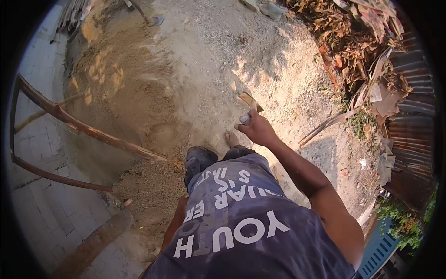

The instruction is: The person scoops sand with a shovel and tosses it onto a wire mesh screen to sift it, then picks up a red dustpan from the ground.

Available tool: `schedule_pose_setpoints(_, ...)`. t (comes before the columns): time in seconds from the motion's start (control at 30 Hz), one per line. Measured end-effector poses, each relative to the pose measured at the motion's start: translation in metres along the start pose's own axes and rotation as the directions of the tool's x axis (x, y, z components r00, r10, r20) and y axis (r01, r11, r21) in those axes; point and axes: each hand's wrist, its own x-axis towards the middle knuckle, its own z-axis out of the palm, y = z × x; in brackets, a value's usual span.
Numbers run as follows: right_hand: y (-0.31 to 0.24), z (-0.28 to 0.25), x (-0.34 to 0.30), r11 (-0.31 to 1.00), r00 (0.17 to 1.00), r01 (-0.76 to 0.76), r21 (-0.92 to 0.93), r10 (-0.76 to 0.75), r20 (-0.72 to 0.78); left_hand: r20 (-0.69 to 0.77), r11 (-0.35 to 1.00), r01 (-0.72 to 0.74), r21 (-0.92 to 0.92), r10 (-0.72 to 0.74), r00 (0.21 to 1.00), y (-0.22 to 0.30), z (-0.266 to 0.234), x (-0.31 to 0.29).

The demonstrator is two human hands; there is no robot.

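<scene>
My right hand reaches out in front of my body, closed around the handle of a trowel. The pale, rounded end of that handle sticks out beside my thumb. Its flat blade, tan and dusty, points away from me over the gravelly ground. My left arm hangs down at my side, and my shirt and legs hide the left hand. One sandalled foot shows just past my trousers, near the trowel.
A sand heap lies on the left beside a block wall. Bent wooden poles lean there. A shovel blade rests far ahead. Dry leaves and rusty corrugated sheets line the right, with a blue plastic crate nearer.
</scene>
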Motion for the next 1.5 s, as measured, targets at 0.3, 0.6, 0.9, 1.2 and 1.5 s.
schedule_pose_setpoints(0.3,0.173,-0.140,-0.037,0.924,0.654,-0.137,0.356,0.354,-0.668,0.104,0.855,-0.518,-0.025,0.518,0.849,0.279,0.003,0.111)
schedule_pose_setpoints(0.6,0.277,-0.270,-0.142,0.632,0.181,0.214,0.745,0.723,-0.666,0.219,0.823,-0.464,0.328,0.411,0.885,0.367,0.166,0.066)
schedule_pose_setpoints(0.9,0.478,-0.457,-0.025,0.333,0.131,0.697,0.634,0.811,-0.570,0.234,0.825,-0.391,0.409,0.320,0.918,0.284,0.353,0.070)
schedule_pose_setpoints(1.2,0.626,-0.631,0.107,0.675,0.328,-0.736,-0.052,0.289,-0.900,0.372,0.635,-0.680,0.367,0.570,0.733,0.270,0.561,-0.049)
schedule_pose_setpoints(1.5,0.568,-0.510,0.349,0.921,0.677,-0.371,0.120,0.357,-0.644,-0.224,0.771,-0.555,0.312,0.628,0.746,0.184,0.539,-0.095)
